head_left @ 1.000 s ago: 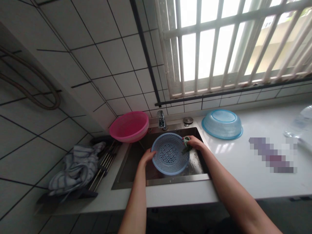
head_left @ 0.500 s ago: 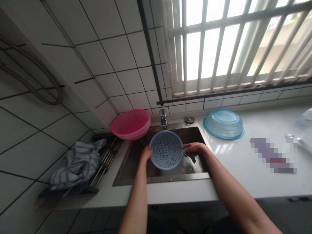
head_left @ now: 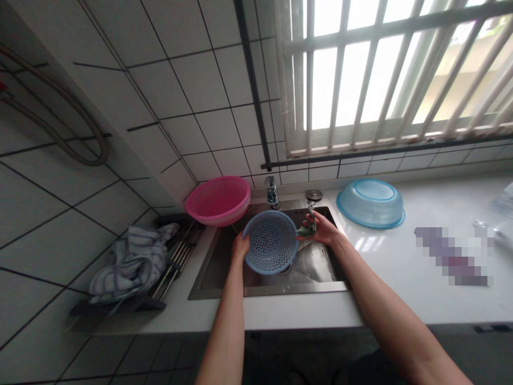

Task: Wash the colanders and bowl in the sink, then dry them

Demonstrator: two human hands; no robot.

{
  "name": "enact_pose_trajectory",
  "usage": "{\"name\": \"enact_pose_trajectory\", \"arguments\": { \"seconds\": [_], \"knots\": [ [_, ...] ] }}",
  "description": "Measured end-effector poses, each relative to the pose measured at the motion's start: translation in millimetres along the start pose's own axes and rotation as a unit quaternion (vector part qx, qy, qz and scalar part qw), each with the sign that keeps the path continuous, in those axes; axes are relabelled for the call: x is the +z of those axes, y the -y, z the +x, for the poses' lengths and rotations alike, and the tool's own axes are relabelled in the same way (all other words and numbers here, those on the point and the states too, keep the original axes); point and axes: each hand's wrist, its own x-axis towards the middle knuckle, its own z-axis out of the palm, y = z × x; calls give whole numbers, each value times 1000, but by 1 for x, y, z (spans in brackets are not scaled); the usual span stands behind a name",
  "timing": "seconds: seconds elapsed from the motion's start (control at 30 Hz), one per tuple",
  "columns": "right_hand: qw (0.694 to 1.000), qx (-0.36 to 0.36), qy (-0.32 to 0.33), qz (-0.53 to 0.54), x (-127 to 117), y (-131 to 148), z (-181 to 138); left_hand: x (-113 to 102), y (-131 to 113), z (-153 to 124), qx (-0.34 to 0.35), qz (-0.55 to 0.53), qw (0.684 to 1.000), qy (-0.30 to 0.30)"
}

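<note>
A small blue plastic colander (head_left: 270,241) with a perforated bottom is held tilted over the steel sink (head_left: 320,267). My left hand (head_left: 239,247) grips its left rim. My right hand (head_left: 323,228) holds a green scrubbing cloth (head_left: 307,227) against the colander's right rim. Both forearms reach in from the bottom of the view.
A pink colander (head_left: 218,199) stands at the sink's back left corner. A light blue basin (head_left: 371,202) lies upside down on the white counter (head_left: 401,278) at right. A tap (head_left: 271,191) is behind the sink. A striped cloth (head_left: 134,258) lies on a rack at left.
The colander has shifted slightly up and back over the sink. My right hand with the green cloth moved from below the rim up along the colander's right edge.
</note>
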Motion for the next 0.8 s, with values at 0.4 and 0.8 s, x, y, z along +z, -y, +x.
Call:
{"name": "enact_pose_trajectory", "arguments": {
  "seconds": [0.4,0.8],
  "knots": [
    [993,-76,-48,74,11,-4,10,-4,-2,1,-13,-7,1000,-22],
    [988,-141,-61,-4,35,-7,3,-1,3,4,-4,-17,1000,-24]
  ]
}}
